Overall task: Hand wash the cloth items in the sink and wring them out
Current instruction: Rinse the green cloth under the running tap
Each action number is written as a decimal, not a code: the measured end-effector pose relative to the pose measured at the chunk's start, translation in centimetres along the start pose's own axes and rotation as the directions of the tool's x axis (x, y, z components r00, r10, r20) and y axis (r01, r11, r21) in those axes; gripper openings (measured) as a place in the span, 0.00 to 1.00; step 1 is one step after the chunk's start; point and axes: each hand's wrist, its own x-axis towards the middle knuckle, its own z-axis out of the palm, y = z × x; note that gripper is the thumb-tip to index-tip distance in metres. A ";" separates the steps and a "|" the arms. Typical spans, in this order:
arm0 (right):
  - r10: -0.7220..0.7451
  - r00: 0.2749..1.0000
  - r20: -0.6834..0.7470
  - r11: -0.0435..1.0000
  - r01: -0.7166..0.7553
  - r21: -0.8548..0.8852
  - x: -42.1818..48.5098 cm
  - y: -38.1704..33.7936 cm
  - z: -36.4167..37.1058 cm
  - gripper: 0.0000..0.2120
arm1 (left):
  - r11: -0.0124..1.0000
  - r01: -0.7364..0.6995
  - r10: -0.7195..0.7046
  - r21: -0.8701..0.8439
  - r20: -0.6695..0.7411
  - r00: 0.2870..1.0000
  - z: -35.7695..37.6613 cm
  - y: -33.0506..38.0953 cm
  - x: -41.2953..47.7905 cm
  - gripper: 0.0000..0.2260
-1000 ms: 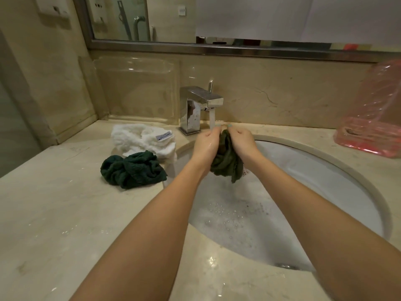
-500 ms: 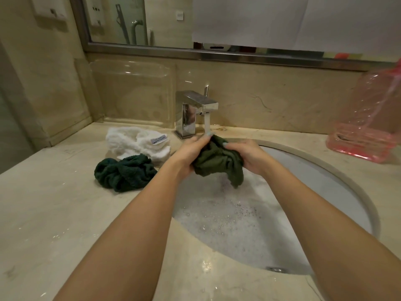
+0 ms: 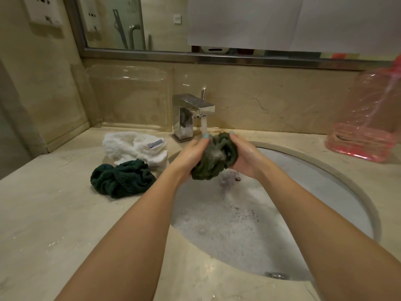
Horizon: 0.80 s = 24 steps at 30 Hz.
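Foamy sink (image 3: 314, 177) below faucet (image 3: 193, 114). Under faucet stream (image 3: 204, 124), left hand (image 3: 191, 155) and right hand (image 3: 245, 157) grip olive cloth (image 3: 213, 161), balled tighter than half second ago. Left of faucet: dark green towel (image 3: 122, 178), white towel (image 3: 130, 146); its label (image 3: 155, 145) upside down, unreadable.

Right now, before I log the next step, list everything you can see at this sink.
olive cloth: one, olive green, bunched under the running tap
dark green cloth: one, dark green, counter left of sink
white cloth: one, white, counter behind the dark green cloth
tap: one, chrome, behind sink, running
sink: one, white, suds inside
pink bottle: one, pink, counter far right
clear tray: one, transparent, against back wall
mirror: one, metal-framed, above back wall
left hand: one, grips the olive cloth
right hand: one, grips the olive cloth
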 end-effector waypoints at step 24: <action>-0.225 0.942 -0.248 0.872 0.081 -0.483 1.0 1.0 6.6 0.15 | 0.992 -0.062 0.083 0.106 -0.207 0.975 0.7 -0.4 0.5 0.14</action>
